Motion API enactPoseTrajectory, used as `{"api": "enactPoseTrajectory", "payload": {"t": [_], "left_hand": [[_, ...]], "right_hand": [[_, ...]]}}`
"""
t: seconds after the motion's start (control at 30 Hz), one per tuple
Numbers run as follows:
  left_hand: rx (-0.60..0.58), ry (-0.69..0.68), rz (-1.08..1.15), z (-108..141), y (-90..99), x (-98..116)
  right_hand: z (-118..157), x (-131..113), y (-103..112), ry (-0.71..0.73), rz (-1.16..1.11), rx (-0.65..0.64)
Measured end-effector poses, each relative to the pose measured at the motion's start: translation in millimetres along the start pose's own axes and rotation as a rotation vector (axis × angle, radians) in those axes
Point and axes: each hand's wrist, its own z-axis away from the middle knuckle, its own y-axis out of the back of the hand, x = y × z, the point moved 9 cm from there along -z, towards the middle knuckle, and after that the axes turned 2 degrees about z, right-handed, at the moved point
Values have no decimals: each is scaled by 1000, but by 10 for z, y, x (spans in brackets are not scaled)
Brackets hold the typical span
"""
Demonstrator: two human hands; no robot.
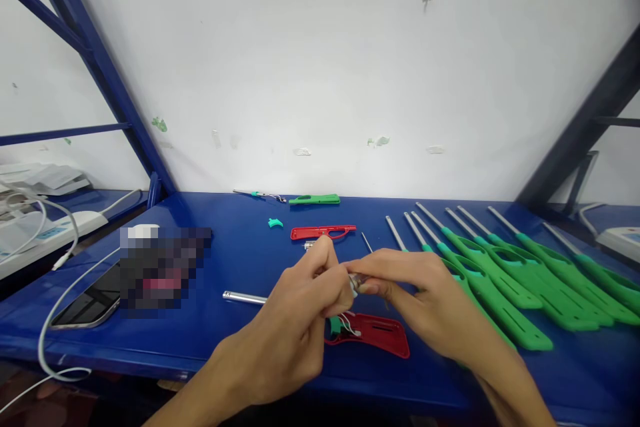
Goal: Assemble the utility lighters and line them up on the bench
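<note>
Above the table, my left hand [293, 310] and my right hand [427, 290] meet with fingers pinched on a small clear and metallic part [357, 280]. My fingers hide most of it, so its exact kind does not show. Below them lies an open red lighter shell half [387, 337] with white wires and a green piece inside. A silver lighter tube [245, 297] sticks out to the left from behind my left hand. Just beyond my fingers rests another red shell half [317, 233], with a small metal piece [309, 245] partly hidden in front of it.
Several green long-nosed lighters [520, 280] lie side by side at the right. Toward the wall are a green handle [315, 200], a wired lighter tube [257, 194] and a teal trigger [275, 223]. A phone [90, 297] and a white cable [45, 340] occupy the left.
</note>
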Motion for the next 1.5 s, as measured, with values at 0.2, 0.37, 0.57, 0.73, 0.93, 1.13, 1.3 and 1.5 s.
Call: {"api": "enactPoseTrajectory", "payload": {"t": [0.2,0.37,0.57,0.73,0.93,1.13,1.3,1.5], "left_hand": [[-26,-5,-18,17,-46,5],[-20,36,-12,0,-31,-47],[-65,274,1,-7,-7,-266],[-332,375,-246,90,-203,-489],[-459,412,-257,153,-373,-610],[-487,388,-229,145,-407,-617],[-479,375,-228,128,-408,-633],[-452,373,-224,135,-390,-647]], "right_hand": [[14,-1,0,-18,17,-20],[7,15,22,-67,19,-52],[67,102,136,-179,166,-37],[153,199,159,-271,301,-114],[274,384,105,-288,392,-232],[253,382,83,-295,362,-234],[230,397,44,-367,276,-272],[228,418,-17,-388,259,-308]]}}
